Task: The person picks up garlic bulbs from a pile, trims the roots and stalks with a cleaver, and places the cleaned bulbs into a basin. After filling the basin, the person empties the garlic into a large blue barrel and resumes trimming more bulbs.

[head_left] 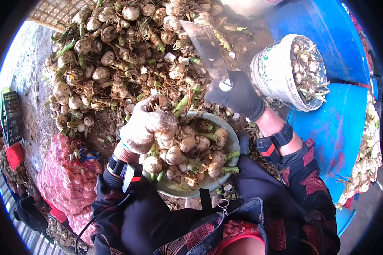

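Note:
My left hand [151,125], in a soiled white glove, is closed over the left rim of a round basin [232,146]. Brown roots and a green stalk show at its fingers, apparently from a garlic bulb [161,102] mostly hidden by the glove. Several garlic bulbs [174,155] with short cut stalks lie in the basin, in front of my lap. My right hand, in a dark grey glove [240,95], grips a cleaver [206,49]. The wide blade points up and left, held over the edge of a garlic heap [110,59], apart from my left hand.
A white bucket [268,70] of small stalked bulbs leans at the right, beside blue sheeting [340,127]. Paler bulbs [364,153] lie beyond it. Left of me stand a pink mesh sack [68,178] of bulbs and a dark crate [12,117]. A woven basket edge [51,15] borders the heap.

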The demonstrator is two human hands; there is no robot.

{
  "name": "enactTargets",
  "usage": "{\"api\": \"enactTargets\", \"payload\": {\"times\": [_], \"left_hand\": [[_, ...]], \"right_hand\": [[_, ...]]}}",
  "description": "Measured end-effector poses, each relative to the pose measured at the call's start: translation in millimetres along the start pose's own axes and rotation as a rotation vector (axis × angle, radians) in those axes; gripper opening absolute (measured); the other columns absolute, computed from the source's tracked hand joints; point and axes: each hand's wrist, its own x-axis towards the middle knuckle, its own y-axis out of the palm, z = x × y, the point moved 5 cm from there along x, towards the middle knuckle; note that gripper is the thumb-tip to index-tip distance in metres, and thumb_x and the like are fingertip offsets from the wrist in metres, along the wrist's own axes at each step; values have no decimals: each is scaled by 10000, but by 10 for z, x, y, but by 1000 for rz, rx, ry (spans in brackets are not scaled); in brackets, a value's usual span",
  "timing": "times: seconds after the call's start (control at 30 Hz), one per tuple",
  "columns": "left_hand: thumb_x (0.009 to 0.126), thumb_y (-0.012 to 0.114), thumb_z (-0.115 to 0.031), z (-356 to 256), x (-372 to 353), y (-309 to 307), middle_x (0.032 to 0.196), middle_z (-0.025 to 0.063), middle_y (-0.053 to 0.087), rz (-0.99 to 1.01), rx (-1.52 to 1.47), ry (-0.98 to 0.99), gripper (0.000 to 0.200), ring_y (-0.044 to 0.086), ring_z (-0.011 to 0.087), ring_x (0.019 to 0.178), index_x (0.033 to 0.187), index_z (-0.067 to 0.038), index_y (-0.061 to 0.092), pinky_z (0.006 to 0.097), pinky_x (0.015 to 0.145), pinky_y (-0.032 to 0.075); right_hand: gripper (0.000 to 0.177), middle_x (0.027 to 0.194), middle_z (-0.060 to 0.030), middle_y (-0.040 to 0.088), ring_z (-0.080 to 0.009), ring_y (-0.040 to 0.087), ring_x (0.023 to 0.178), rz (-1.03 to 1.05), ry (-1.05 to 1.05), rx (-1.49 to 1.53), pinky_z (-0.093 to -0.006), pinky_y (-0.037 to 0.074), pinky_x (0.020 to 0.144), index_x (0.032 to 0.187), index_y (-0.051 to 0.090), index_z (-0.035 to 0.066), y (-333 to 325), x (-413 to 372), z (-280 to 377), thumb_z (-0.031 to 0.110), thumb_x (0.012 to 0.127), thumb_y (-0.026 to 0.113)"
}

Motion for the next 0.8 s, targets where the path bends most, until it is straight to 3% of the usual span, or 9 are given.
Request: {"api": "enactTargets", "payload": {"times": [0.07,0.13,0.17,0.47,0.53,0.57,0.67,0.7,0.8], "left_hand": [[829,571,-38,-41,36,32,808,124,624,-2,30,-13,366,625,192,672,1156,53,431,262,620,521],[825,527,-23,-200,27,163,897,117,614,265,-163,57,241,613,205,742,1062,20,507,316,664,518],[825,527,-19,-182,-8,91,826,102,610,79,276,-7,189,611,205,675,1011,11,518,305,609,520],[838,519,-87,85,-128,-305,837,155,561,-90,-121,-25,208,587,226,624,1034,-28,485,324,571,525],[826,566,-194,-116,-79,-308,908,158,554,198,-4,76,252,581,229,725,1026,-52,505,348,626,519],[787,589,-151,-433,-128,65,983,152,560,325,-350,254,275,574,231,872,1014,-20,508,368,748,517],[764,590,-194,-581,-223,-77,982,158,546,60,-357,289,303,524,254,830,1027,-64,516,340,706,480],[821,528,-372,-440,-108,-230,997,143,569,166,-245,190,449,557,274,842,1183,-108,494,433,685,493],[819,469,-343,-176,-142,-510,1060,177,569,176,-595,94,460,556,280,862,1179,-58,503,453,707,483]], "right_hand": [[200,626,-84,608,-127,570,582,136,1,54,-272,460,572,730,617,29,116,-32,74,197,678,712],[288,626,-89,604,-136,559,579,280,338,-50,-298,449,543,749,606,-16,282,-74,-291,218,615,709],[288,635,-95,611,-136,563,584,324,332,-51,-296,454,547,757,608,-25,280,-81,-293,209,617,702],[307,612,-98,611,-178,572,547,461,325,-99,-308,460,531,750,622,-30,367,-55,-365,238,615,686],[293,597,-95,604,-176,568,536,568,279,-248,-311,457,522,735,619,-28,403,-65,-574,232,614,682],[279,582,-92,596,-175,565,525,676,223,-399,-314,454,512,719,616,-25,439,-88,-635,225,613,678],[221,535,-57,539,-140,499,494,588,425,-179,-315,407,482,600,548,-4,348,-174,-602,176,622,675],[229,539,-57,538,-138,511,502,524,362,-138,-311,412,487,621,562,-16,313,-118,-608,182,622,677],[260,573,-96,582,-131,551,546,212,306,-177,-308,432,519,694,606,-39,137,93,-437,201,638,688]]}}
